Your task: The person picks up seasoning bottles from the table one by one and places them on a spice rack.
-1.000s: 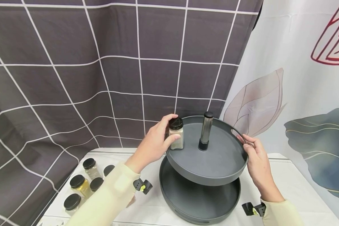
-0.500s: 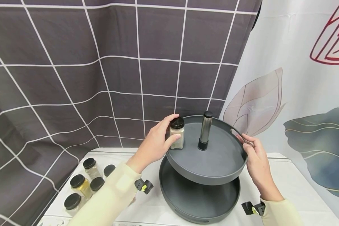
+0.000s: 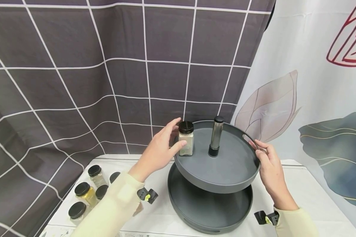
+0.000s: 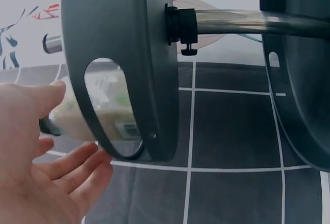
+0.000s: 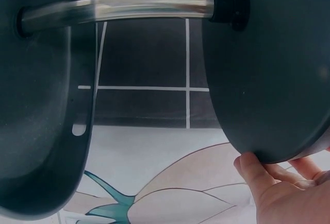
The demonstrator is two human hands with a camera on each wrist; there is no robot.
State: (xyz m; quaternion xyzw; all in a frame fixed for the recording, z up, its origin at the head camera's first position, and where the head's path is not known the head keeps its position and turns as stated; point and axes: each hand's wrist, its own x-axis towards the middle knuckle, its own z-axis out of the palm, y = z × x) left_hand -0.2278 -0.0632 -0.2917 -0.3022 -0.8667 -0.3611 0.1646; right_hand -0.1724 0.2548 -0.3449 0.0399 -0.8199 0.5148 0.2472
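A spice jar (image 3: pixel 186 143) with a black lid and pale contents stands at the left edge of the upper round grey tray (image 3: pixel 225 168). My left hand (image 3: pixel 155 149) is beside it, thumb across its front in the head view. In the left wrist view, the relaxed fingers are spread off the jar (image 4: pixel 111 103), which shows through the tray's handle slot. At the right, my right hand (image 3: pixel 271 172) grips the upper tray's rim by its handle slot. The right wrist view shows the thumb against the tray's underside. A metal post (image 3: pixel 216 136) rises through the tray.
Below is a wider lower tray (image 3: pixel 207 215) with a raised rim, joined to the upper one by the metal post. Several black-lidded jars (image 3: pixel 86 194) stand on the white table (image 3: pixel 154 214) at left, partly behind my left sleeve. A dark gridded curtain (image 3: pixel 121 82) hangs behind.
The fingers of my left hand have loosened from the jar and drawn slightly left. The jar stays on the upper tray. My right hand keeps its grip on the rim.
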